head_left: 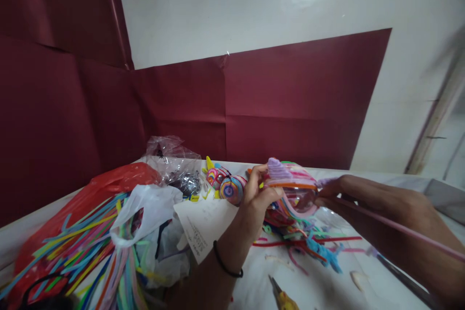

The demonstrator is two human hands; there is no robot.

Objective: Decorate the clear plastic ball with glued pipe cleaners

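My left hand (258, 196), with a dark band at the wrist, is closed round the side of a rounded craft piece (298, 174) wound with pipe cleaners in pink, white, orange and blue. A lilac ribbed flap stands up from its top left, and a clear, shiny part shows in its middle. At the piece's right side, the fingers of my right hand (385, 206) pinch a pink pipe cleaner (407, 231), whose long end trails to the right edge. Cut and curled pipe cleaners (323, 254) lie beneath the piece on the white table.
Left, many loose pipe cleaners (85, 247) spread over a red plastic bag (125, 177), beside a white bag (148, 206). Behind are a clear bag (169, 147), a printed paper (203, 220) and colourful coiled figures (232, 189). Yellow-handled pliers (285, 299) lie in front.
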